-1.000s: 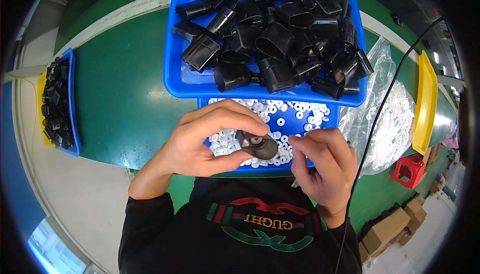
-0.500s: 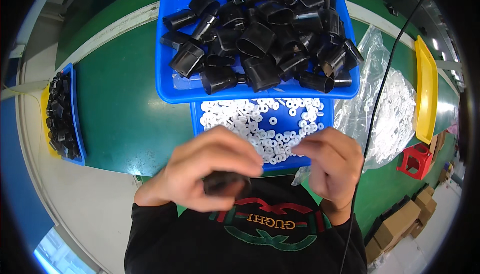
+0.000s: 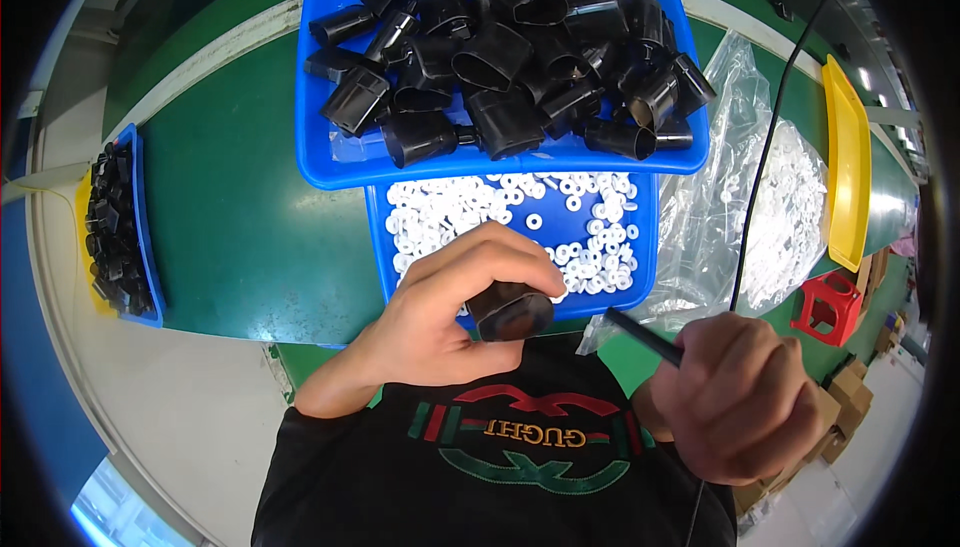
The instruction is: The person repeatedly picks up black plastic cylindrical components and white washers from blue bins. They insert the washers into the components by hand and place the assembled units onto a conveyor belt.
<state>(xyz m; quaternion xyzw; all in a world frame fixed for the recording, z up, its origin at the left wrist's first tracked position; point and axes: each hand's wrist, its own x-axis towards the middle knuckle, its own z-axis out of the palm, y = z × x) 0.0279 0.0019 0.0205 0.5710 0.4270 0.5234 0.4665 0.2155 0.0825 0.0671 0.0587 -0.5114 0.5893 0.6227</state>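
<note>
My left hand (image 3: pixel 430 322) is wrapped round a black hollow plastic fitting (image 3: pixel 512 317), its open mouth turned towards me. To the right, my right hand (image 3: pixel 745 402) is closed in a fist on a dark slim rod (image 3: pixel 643 337). The rod points up and left towards the fitting, with a gap between them. Just beyond my left hand lies a small blue tray (image 3: pixel 378 247) with many white ring washers (image 3: pixel 430 212). Behind it, overlapping its far edge, a larger blue tray (image 3: pixel 325 175) is heaped with black plastic fittings (image 3: pixel 495 52) of similar look.
A clear plastic bag (image 3: pixel 700 197) of white washers lies right of the trays. Past it are a yellow tray (image 3: pixel 848 162) and a red stool (image 3: pixel 830 309). More black parts fill a blue bin (image 3: pixel 146 237) at far left. A black cable (image 3: pixel 772 137) hangs across the right side.
My right hand has moved from near the washers down and right, and now grips the rod. My left hand has shifted right and up with the fitting. The whole view has shifted slightly.
</note>
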